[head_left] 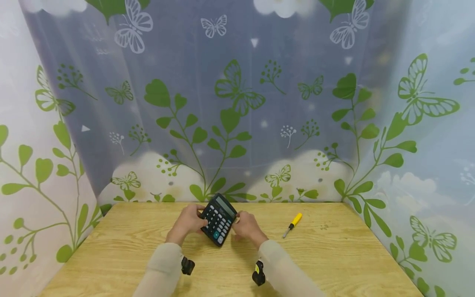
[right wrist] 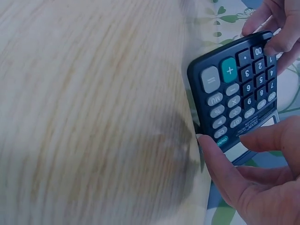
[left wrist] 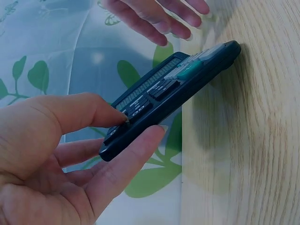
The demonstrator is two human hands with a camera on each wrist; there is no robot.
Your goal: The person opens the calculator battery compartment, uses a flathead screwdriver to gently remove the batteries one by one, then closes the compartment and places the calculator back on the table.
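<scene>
A black desk calculator [head_left: 219,220] with dark, grey and green keys is tilted, its key side facing up and toward me. My left hand [head_left: 191,220] pinches its left edge, thumb on the keys and fingers underneath, as the left wrist view of the calculator [left wrist: 159,91] shows. Beside the display end is my right hand [head_left: 245,225]. In the left wrist view the right hand's fingers [left wrist: 145,21] are extended and apart from the case. The right wrist view has the right thumb and forefinger [right wrist: 218,161] spread near the calculator's edge. Whether the calculator's lower corner touches the table is unclear.
A screwdriver [head_left: 293,225] with a yellow and black handle lies on the wooden table [head_left: 334,255], right of the hands. Behind the table's far edge hangs a curtain [head_left: 178,136] printed with leaves and butterflies. Black wrist cameras [head_left: 187,265] sit on both wrists.
</scene>
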